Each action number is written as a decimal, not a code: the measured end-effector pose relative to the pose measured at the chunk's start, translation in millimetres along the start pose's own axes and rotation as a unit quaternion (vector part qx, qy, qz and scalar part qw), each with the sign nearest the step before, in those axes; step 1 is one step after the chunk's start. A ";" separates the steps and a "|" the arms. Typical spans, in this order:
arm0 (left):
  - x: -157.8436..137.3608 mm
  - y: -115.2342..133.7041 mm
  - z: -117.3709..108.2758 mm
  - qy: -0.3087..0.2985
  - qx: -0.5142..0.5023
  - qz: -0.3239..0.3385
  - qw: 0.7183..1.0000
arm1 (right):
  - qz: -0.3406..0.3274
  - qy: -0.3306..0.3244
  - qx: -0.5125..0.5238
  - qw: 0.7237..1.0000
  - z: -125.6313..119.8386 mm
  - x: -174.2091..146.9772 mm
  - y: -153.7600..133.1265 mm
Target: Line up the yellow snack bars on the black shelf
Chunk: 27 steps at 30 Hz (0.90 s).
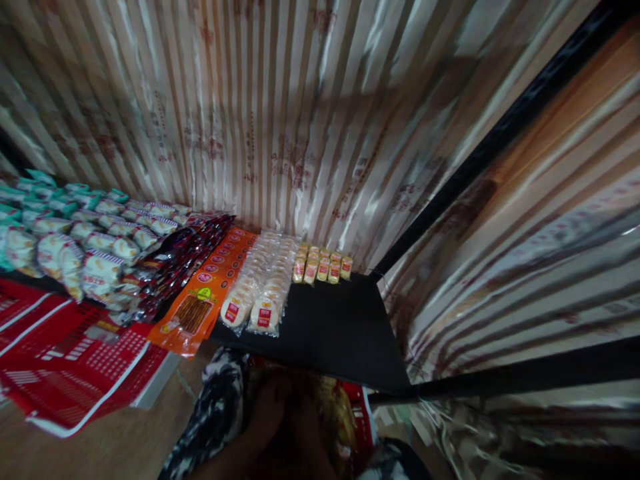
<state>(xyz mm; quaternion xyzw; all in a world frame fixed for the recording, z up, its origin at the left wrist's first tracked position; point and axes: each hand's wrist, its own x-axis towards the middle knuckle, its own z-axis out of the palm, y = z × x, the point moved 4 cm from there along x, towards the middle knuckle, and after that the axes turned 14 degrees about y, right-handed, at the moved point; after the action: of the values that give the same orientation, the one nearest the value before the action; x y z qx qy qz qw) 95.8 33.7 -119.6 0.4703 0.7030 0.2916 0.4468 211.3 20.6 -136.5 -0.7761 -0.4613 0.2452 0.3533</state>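
Low in the head view, between my patterned trouser legs, my left hand (pixel 270 400) and my right hand (pixel 303 410) reach down close together below the shelf edge. Deep shadow covers the fingers of both, so what they touch or hold does not show. Beside my right hand are yellowish shiny packets (pixel 339 412), dim and blurred, inside a red container (pixel 364 408) with a pale edge. Above the hands, a black shelf (pixel 325 327) bears two rows of clear-wrapped round white cakes (pixel 265 313) and a group of small yellow packets (pixel 324 269).
Left along the shelf lie an orange snack bag (pixel 200 307), dark red packets (pixel 185 260) and many white-and-green packets (pixel 103 267). A red plastic basket (pixel 95 360) stands lower left. Striped sheeting (pixel 280 120) hangs behind; a black post (pixel 450 193) slants up at right.
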 end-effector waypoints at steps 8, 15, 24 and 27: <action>-21.4 27.5 -15.3 0.037 -0.010 0.097 0.995 | -0.001 0.013 0.023 1.000 -30.5 -18.8 -18.7; -45.9 64.7 -33.9 0.042 -0.057 0.202 0.977 | -0.013 0.052 0.027 0.998 -65.5 -23.2 -45.4; -50.3 95.2 -40.5 0.087 -0.074 0.257 0.960 | -0.025 0.059 0.124 0.990 -86.3 -21.6 -78.7; -44.6 109.7 -39.7 0.097 -0.078 0.264 0.956 | -0.033 0.055 0.171 0.983 -89.7 -10.3 -86.6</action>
<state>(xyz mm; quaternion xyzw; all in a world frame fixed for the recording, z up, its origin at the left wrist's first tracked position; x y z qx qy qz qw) 111.0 35.4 4.4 0.5721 0.5686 0.4980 0.3185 222.9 10.7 -12.3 -0.7008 -0.4180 0.2651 0.5137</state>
